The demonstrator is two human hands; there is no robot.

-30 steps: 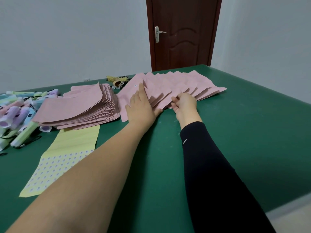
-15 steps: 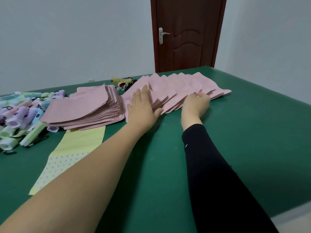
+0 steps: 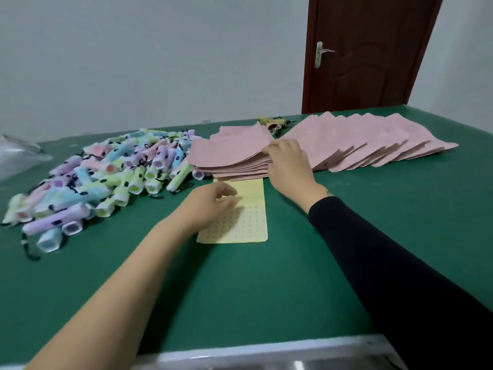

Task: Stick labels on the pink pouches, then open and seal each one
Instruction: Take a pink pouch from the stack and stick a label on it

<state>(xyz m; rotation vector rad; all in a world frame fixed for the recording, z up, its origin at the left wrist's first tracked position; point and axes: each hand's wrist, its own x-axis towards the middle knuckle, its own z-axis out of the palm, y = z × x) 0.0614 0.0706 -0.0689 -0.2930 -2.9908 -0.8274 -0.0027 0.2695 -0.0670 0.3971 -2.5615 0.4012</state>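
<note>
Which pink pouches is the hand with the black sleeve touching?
The stacked pile beside the flashlights. The right hand has its fingers on that pile's right edge; the other pouches are fanned out in a row farther right.

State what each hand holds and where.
Right hand grips the pouch stack at its right edge. Left hand touches the label sheet; its grip is unclear.

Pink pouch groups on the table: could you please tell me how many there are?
2: a thick stack held by the right hand, just beyond the yellow label sheet, and a fanned row to its right.
</note>
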